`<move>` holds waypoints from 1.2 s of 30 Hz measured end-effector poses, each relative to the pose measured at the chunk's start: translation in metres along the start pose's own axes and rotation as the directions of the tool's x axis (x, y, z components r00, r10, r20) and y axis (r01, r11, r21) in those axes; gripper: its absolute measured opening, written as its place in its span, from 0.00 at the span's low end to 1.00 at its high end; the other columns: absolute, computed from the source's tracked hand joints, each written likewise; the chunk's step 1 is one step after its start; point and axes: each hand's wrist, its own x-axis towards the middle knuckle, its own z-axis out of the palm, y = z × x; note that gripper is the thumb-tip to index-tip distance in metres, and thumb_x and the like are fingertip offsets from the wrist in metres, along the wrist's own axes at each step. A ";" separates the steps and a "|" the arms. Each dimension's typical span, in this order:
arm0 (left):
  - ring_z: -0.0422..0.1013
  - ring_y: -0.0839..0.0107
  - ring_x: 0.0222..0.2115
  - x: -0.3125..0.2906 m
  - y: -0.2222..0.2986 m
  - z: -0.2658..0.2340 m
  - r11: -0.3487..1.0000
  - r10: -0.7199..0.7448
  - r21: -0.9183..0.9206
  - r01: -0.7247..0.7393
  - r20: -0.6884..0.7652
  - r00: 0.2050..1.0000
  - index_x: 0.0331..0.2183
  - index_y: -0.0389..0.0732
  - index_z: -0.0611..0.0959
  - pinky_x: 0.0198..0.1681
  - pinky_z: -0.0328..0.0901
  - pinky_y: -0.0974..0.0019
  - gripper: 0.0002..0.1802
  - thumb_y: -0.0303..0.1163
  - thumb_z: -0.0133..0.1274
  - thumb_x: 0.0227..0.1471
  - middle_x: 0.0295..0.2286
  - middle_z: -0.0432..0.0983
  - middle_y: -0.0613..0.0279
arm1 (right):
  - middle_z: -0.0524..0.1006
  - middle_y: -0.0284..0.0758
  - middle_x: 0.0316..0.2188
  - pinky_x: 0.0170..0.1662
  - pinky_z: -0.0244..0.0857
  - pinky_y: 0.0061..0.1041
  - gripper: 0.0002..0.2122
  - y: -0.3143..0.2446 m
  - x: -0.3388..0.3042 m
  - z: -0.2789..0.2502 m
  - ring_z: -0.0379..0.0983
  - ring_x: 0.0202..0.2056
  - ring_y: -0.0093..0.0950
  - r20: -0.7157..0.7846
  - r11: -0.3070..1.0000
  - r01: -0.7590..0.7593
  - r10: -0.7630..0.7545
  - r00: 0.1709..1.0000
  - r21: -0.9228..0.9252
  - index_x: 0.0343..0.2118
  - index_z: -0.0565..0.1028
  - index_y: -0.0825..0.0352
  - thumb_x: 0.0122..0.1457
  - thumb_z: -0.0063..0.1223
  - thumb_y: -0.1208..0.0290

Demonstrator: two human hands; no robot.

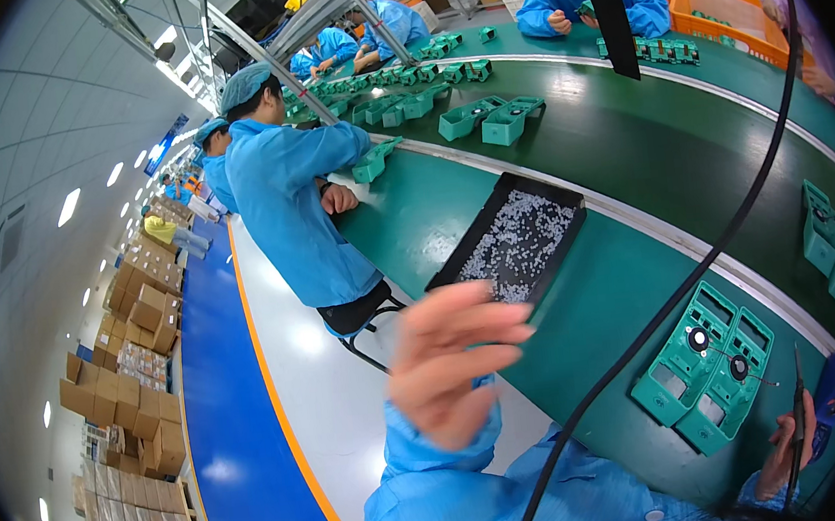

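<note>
My left hand (452, 358) is raised in front of me, blurred, fingers apart and holding nothing, just below the near corner of a black tray (494, 215) filled with small white parts. My right hand (790, 451) sits at the lower right, closed around a slim black tool with a blue and yellow body (833, 396) beside it. Two green plastic housings (704, 363) with round dials lie side by side on the green bench, just left of that hand. A black cable (682, 290) crosses over the bench toward me.
A dark green conveyor belt (687, 134) carries more green housings (499, 117). A person in a blue coat (286, 203) sits at the bench to my left; others work across the belt. Orange crates (726, 15) stand far right. Cardboard boxes (123, 389) line the blue floor.
</note>
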 end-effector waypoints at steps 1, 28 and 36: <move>0.73 0.54 0.40 -0.005 -0.003 0.001 0.981 0.059 -0.172 -0.088 -0.167 0.984 0.36 0.38 0.78 0.39 0.74 0.60 0.10 0.33 0.54 0.53 0.55 0.56 0.41 | 0.68 0.29 0.28 0.24 0.53 0.13 0.19 0.000 -0.001 -0.001 0.56 0.21 0.14 0.000 1.000 -0.005 0.005 1.000 -0.014 0.56 0.67 0.67 0.64 0.45 0.67; 0.49 0.59 0.60 -0.030 0.087 -0.033 0.654 0.585 -0.494 -0.573 -0.150 0.797 0.59 0.49 0.64 0.37 0.76 0.59 0.31 0.27 0.48 0.52 0.63 0.30 0.56 | 0.70 0.31 0.27 0.23 0.53 0.14 0.18 -0.016 0.002 0.002 0.57 0.20 0.14 -0.017 0.999 0.048 -0.049 0.999 -0.021 0.54 0.68 0.69 0.64 0.46 0.67; 0.51 0.59 0.58 -0.055 0.094 -0.035 0.670 0.550 -0.465 -0.578 -0.212 0.808 0.58 0.47 0.65 0.37 0.75 0.60 0.29 0.28 0.48 0.53 0.63 0.33 0.54 | 0.70 0.31 0.26 0.23 0.52 0.14 0.18 -0.020 0.002 0.004 0.57 0.20 0.14 -0.012 0.999 0.046 -0.046 0.999 0.010 0.54 0.68 0.69 0.64 0.46 0.66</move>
